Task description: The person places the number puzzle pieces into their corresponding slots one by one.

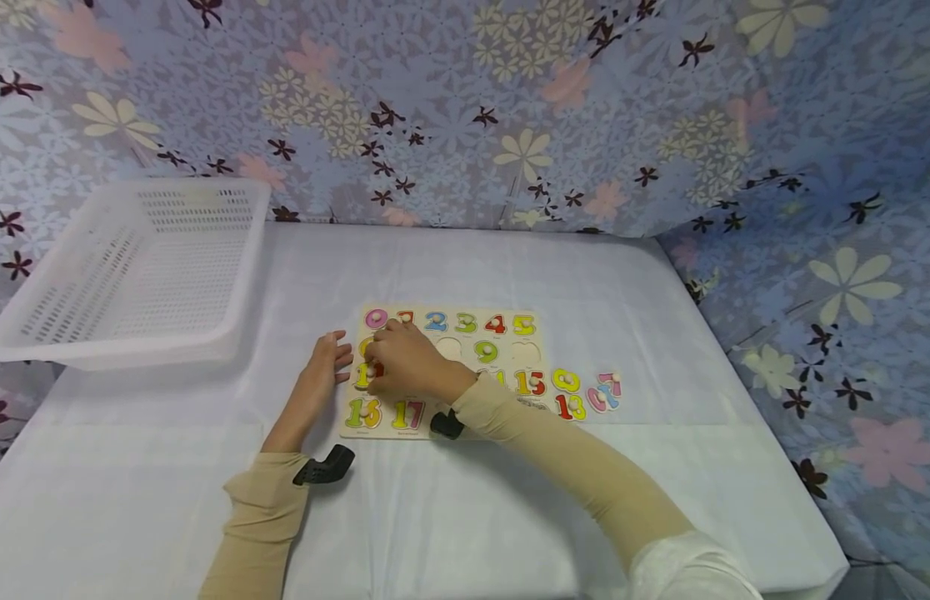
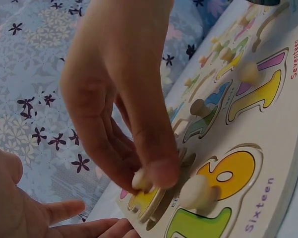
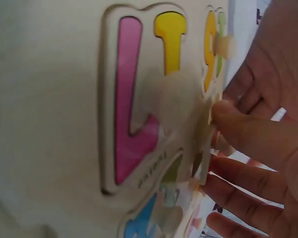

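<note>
A wooden number puzzle board [image 1: 386, 422] lies on the table, with knobbed, coloured number pieces in its recesses. At its left side my right hand [image 1: 412, 362] pinches a number puzzle piece [image 2: 146, 204] by the knob with thumb and fingers. The piece shows yellow and stands tilted at its recess, one edge raised; its full figure is hidden. Beside it sits the sixteen piece [image 2: 240, 166], in its recess. My left hand [image 1: 315, 383] rests just off the board's left edge, fingers extended, holding nothing.
Loose number pieces lie right of the board: a yellow eight [image 1: 566, 381], a thirteen [image 1: 570, 407] and a pink-and-blue piece [image 1: 603, 398] among them. A white plastic basket [image 1: 240, 283] stands at the back left. Flowered cloth [image 1: 435, 125] hangs behind the table.
</note>
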The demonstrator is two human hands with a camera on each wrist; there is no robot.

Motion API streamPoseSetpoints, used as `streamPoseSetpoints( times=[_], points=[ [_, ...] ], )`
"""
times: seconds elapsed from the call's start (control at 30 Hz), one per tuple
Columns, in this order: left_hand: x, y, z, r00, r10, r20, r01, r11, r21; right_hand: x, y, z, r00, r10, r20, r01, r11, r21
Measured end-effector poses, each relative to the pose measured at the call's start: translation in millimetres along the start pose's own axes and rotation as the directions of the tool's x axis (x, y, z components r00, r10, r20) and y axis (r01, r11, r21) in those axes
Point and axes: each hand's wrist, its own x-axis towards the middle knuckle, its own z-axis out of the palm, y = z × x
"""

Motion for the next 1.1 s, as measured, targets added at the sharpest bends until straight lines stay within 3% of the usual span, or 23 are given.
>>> streamPoseSetpoints(
  times=[0.37,0.57,0.7,0.87,0.97,1.1],
  points=[
    [2.8,-2.2,0.0,1.000,0.007,0.004,-0.007,1.000,0.002,0,-2,2.9,1.000,0.016,-0.012,-0.016,1.000,0.002],
    [1.5,-2.1,1.7,1.000,0.001,0.003,-0.001,1.000,0.019,-15,10,-12.1,0.998,0.059,-0.035,-0.054,0.990,0.133],
    [-2.1,-1.3,2.8,1.000,-0.008,-0.001,0.008,0.999,0.048,-49,34,-24.7,0.997,0.073,-0.040,-0.063,0.974,0.220],
    [-3.8,-0.8,4.6,1.000,-0.014,-0.001,0.014,0.997,0.072,-112,72,-29.9,0.986,0.148,-0.074,-0.121,0.952,0.283],
    [-4.2,-0.5,5.2,1.000,-0.013,0.003,0.012,0.997,0.075,-150,96,-24.6,0.965,0.244,-0.102,-0.205,0.934,0.294],
    [-4.8,-0.6,5.8,1.000,-0.020,0.001,0.020,0.997,0.078,-193,123,-12.5,0.918,0.381,-0.108,-0.334,0.892,0.304]
  ],
)
